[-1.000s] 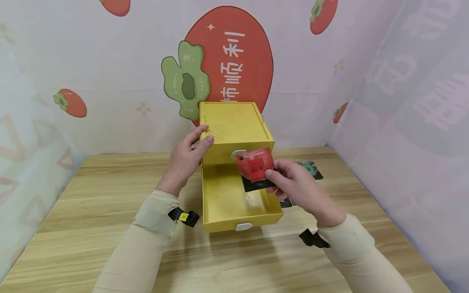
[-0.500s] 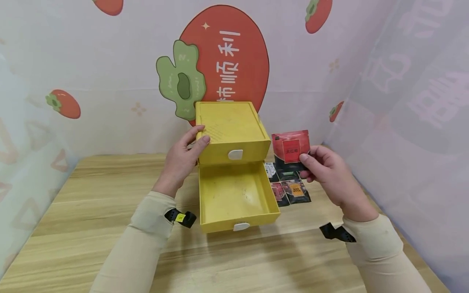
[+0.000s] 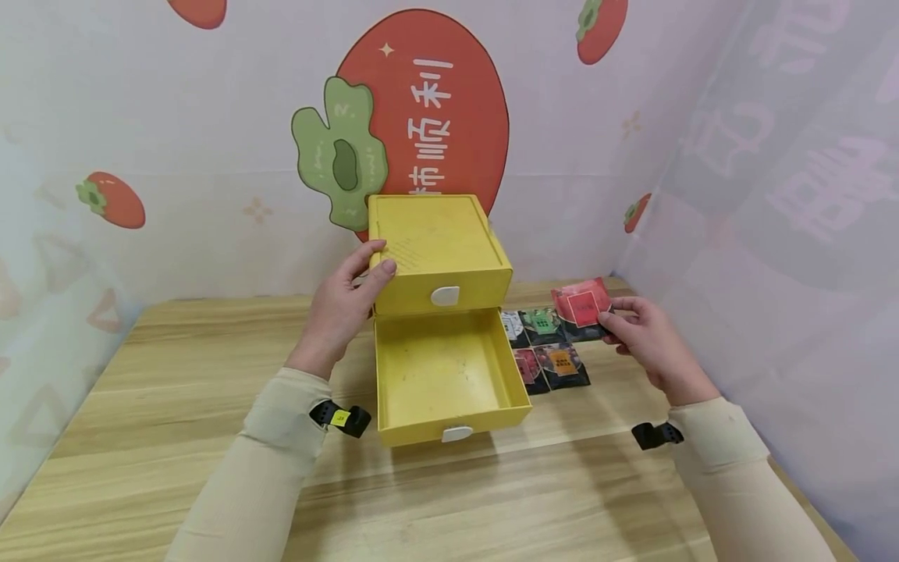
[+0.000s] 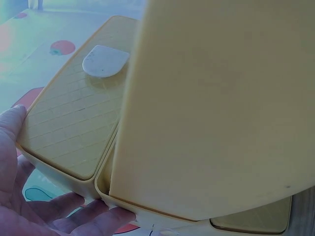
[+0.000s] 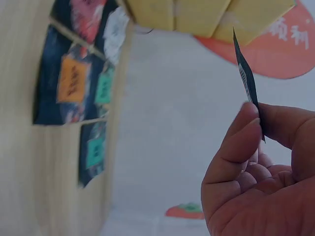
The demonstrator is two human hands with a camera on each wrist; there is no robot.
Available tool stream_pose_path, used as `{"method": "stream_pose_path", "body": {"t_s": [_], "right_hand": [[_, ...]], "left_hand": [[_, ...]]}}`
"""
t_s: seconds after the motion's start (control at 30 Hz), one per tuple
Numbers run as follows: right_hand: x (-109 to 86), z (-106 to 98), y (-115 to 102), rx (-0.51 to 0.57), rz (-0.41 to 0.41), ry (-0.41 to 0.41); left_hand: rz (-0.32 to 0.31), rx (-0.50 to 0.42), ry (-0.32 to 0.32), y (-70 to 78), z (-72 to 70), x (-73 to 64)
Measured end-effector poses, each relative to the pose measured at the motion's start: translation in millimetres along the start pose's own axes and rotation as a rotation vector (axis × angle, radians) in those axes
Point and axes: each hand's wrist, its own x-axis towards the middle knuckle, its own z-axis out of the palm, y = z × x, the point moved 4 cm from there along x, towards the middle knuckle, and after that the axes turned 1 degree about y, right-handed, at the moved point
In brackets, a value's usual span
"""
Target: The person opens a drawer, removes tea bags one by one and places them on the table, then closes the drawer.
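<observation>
Pinching a red-and-black sachet [image 3: 581,304] between thumb and fingers, the right hand [image 3: 655,342] held it near other sachets [image 3: 562,365] — these lay flat on the table [image 3: 597,460], left of that hand. The left hand [image 3: 340,303] pressed spread fingers against the yellow cabinet [image 3: 435,234]; its lower drawer [image 3: 449,375] stood open between both hands.

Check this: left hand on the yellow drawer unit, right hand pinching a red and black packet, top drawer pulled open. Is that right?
No: the head view shows the top drawer shut; the drawer below it is pulled open. The left hand is on the yellow drawer unit; the right hand pinches the packet.
</observation>
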Motion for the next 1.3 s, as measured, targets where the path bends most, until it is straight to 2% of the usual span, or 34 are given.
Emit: {"method": "stream_pose_path", "body": {"t_s": [0.2,0.43,0.57,1.07,1.3], "right_hand": [[11.0,-6.1,32.6,-0.01,0.086,-0.015],[16.2,-13.1,70.6,-0.078,0.223,-0.019],[17.4,-14.6,89.0,-0.076,0.275,-0.033],[18.6,-15.1,122.4,-0.085,0.301,-0.06],[20.4,-13.0,130.0,-0.177,0.3,-0.056]], "left_hand": [[0.001,0.001,-0.004,0.5,0.4,0.4],[-0.003,0.002,-0.005,1.1,0.1,-0.3],[-0.005,0.002,-0.005,1.1,0.0,-0.2],[-0.008,0.011,0.004,0.9,-0.4,-0.6],[-0.006,0.006,0.002,1.5,-0.4,-1.3]]}}
